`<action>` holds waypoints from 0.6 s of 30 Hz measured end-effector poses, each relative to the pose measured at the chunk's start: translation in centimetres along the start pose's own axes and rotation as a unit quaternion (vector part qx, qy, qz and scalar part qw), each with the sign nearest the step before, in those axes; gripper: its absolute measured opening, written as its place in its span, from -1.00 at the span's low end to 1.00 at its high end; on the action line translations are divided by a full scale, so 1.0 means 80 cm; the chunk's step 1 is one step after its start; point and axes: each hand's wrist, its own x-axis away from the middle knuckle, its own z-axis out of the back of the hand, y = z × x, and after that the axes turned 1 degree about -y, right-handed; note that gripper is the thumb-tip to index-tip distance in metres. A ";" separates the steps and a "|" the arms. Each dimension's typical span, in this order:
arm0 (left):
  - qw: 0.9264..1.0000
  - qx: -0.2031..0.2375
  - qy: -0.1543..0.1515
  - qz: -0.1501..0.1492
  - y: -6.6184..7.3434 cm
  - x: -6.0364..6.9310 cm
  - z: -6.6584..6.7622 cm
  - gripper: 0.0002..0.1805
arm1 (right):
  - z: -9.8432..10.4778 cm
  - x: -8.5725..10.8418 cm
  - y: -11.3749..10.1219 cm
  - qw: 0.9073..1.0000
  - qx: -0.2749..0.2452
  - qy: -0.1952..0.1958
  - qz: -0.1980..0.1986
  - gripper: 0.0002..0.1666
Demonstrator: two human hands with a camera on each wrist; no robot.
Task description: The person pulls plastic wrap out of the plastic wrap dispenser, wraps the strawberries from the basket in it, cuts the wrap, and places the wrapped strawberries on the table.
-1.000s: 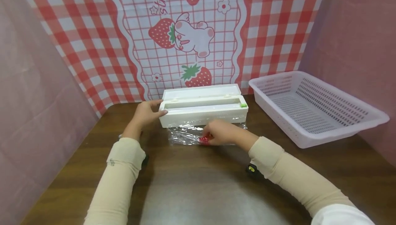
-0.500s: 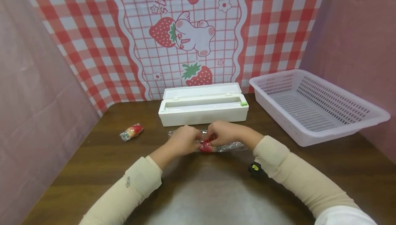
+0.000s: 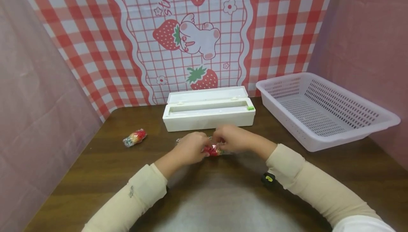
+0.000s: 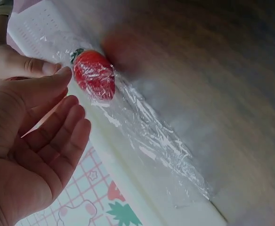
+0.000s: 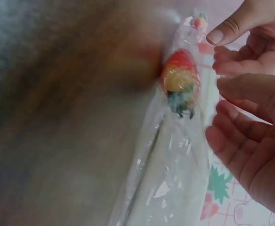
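In the head view, a strawberry [image 3: 212, 150] lies in clear plastic wrap in front of the white box, between both hands. The left wrist view shows its red side, the strawberry [image 4: 94, 75] with green leaves at one end; the wrap [image 4: 147, 127] stretches away from it in wrinkles. My left hand [image 3: 190, 148] is at its left, thumb and fingers loosely bent and apart, nothing seen between them. At its upper right is my right hand [image 3: 234, 138]; in the right wrist view its fingers [image 5: 250, 141] curve loosely beside the wrapped strawberry. Whether fingertips touch the film is unclear.
A white plastic wrap dispenser box [image 3: 208, 119] with its lid raised stands behind the hands. Another wrapped strawberry [image 3: 135, 138] lies at the left on the brown table [image 3: 105, 175]. A white perforated basket [image 3: 331, 138] sits at the right.
My left hand has left the box's left end and come to the strawberry in the middle. The film has come away from the box front and is now gathered around the strawberry.
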 end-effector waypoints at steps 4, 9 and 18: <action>1.000 -0.001 -0.016 -0.007 0.001 -0.004 -0.003 -0.84 | -0.006 0.001 0.002 0.999 0.024 -0.020 0.007 -0.79; 1.000 0.008 -0.029 -0.008 -0.006 -0.014 -0.011 -0.81 | -0.009 0.000 0.007 0.999 0.014 -0.035 -0.015 -0.71; 0.997 0.070 -0.040 -0.001 -0.024 -0.033 -0.017 -0.74 | -0.010 -0.006 0.015 0.999 0.013 -0.032 -0.034 -0.71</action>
